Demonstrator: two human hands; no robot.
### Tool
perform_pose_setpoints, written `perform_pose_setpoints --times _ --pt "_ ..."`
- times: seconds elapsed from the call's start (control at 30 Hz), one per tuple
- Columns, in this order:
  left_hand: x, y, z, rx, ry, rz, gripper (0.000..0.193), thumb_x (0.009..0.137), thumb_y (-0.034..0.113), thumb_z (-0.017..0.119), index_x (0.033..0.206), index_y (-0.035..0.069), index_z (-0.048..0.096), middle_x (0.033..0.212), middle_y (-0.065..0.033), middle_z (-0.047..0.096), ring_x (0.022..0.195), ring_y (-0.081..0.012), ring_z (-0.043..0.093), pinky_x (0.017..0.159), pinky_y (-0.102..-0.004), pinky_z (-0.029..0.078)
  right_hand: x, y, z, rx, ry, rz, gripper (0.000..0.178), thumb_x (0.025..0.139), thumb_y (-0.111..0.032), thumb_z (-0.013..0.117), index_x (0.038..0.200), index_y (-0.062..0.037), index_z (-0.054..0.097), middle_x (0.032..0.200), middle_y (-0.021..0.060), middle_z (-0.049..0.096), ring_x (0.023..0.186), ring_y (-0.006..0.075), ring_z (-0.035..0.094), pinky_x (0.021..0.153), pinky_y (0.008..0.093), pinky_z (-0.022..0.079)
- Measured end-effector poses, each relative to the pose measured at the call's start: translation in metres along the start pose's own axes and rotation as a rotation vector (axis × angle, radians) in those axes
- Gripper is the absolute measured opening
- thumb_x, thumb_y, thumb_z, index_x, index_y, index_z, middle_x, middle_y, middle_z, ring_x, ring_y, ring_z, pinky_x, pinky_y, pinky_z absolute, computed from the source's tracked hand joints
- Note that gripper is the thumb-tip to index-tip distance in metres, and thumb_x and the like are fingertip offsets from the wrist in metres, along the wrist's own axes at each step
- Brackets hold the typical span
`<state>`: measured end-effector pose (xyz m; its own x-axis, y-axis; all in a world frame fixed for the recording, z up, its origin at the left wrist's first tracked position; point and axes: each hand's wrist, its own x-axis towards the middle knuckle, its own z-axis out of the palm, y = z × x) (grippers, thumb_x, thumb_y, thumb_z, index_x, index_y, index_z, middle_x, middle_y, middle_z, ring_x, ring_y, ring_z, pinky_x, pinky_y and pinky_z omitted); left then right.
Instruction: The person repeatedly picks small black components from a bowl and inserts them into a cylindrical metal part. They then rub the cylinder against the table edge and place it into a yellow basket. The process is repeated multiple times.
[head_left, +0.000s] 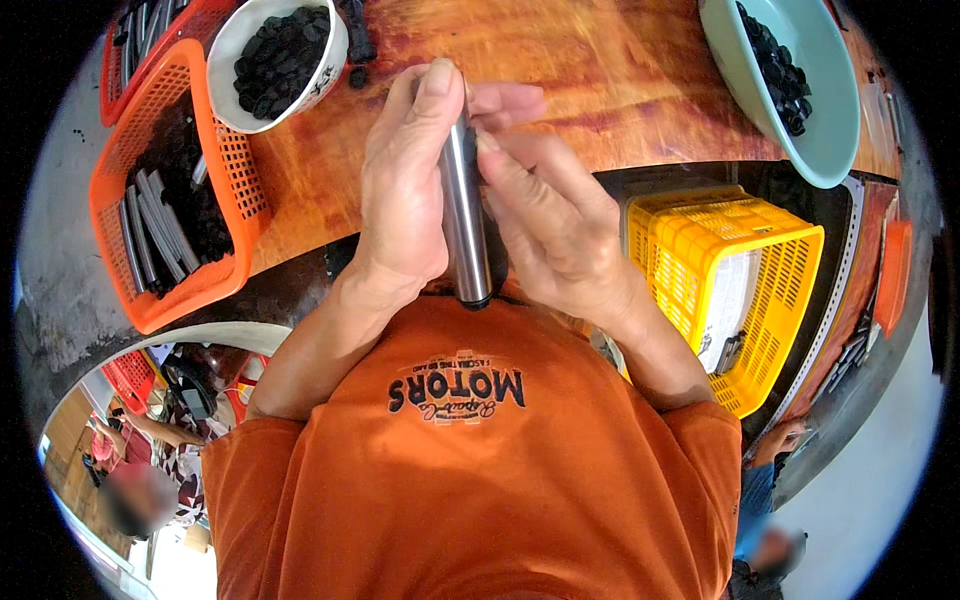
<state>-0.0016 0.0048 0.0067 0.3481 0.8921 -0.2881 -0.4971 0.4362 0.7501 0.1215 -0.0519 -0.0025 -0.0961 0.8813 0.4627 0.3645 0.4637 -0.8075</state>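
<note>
A shiny metal tube (463,215) stands slightly tilted in front of my chest, with a black piece (477,304) at its near end. My left hand (405,190) is closed around the tube's far part, its thumb laid along the top and its fingertips showing past the other side. Against the right side of the tube, close to its far end, are the bent, slightly blurred fingers of my right hand (555,215). Whether a small part sits between those fingertips is hidden. The far end of the tube is covered by my hands.
A white bowl (336,60) and a pale green basin (835,110) hold small black parts on the wooden table (600,70). An orange basket (150,318) at left contains grey tubes. A yellow crate (665,260) stands right. Other people are at both lower sides.
</note>
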Motion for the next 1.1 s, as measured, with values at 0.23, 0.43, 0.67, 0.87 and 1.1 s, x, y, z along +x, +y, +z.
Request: perform_pose_setpoints --times 0.23,0.43,0.67,0.87,1.1 --pt "-0.002 -0.005 0.001 0.088 0.051 -0.020 0.030 0.100 0.034 0.043 0.103 0.004 0.044 0.099 -0.0204 0.064 0.094 -0.0239 0.063 0.086 -0.0346 0.048 0.000 -0.003 -0.003 -0.060 -0.032 0.021 0.037 0.076 0.003 0.066 0.111 0.0097 0.057 0.102 0.0224 0.057 0.083 0.0333 0.063 0.069 0.0348 0.054" --pt "-0.005 -0.008 0.009 -0.092 0.114 -0.126 0.030 0.100 0.036 0.042 0.102 0.006 0.043 0.098 -0.0191 0.063 0.093 -0.0237 0.062 0.083 -0.0337 0.048 -0.009 0.003 0.003 -0.085 0.049 0.001 0.036 0.077 -0.002 0.067 0.109 0.0113 0.057 0.102 0.0238 0.057 0.084 0.0360 0.063 0.072 0.0362 0.054" --pt "-0.003 -0.015 0.014 -0.138 0.155 -0.163 0.030 0.100 0.036 0.040 0.101 0.006 0.044 0.098 -0.0198 0.063 0.093 -0.0248 0.061 0.082 -0.0353 0.048 -0.023 0.007 0.006 0.047 0.149 0.062 0.038 0.082 -0.005 0.065 0.115 0.0108 0.056 0.104 0.0240 0.057 0.084 0.0332 0.063 0.074 0.0346 0.053" --pt "-0.004 -0.019 0.020 0.062 0.079 -0.034 0.032 0.101 0.035 0.038 0.102 0.004 0.045 0.098 -0.0187 0.064 0.091 -0.0230 0.062 0.084 -0.0347 0.047 -0.028 0.003 -0.005 0.047 0.123 0.082 0.038 0.084 -0.005 0.063 0.118 0.0110 0.055 0.104 0.0242 0.057 0.086 0.0334 0.062 0.074 0.0347 0.053" --pt "-0.002 -0.013 0.029 -0.037 -0.005 -0.124 0.037 0.102 0.036 0.034 0.101 0.002 0.047 0.096 -0.0189 0.064 0.091 -0.0230 0.062 0.084 -0.0354 0.048 -0.026 -0.001 -0.018 0.200 0.148 0.109 0.035 0.084 -0.003 0.061 0.116 0.0115 0.057 0.101 0.0234 0.058 0.087 0.0332 0.062 0.077 0.0348 0.052"
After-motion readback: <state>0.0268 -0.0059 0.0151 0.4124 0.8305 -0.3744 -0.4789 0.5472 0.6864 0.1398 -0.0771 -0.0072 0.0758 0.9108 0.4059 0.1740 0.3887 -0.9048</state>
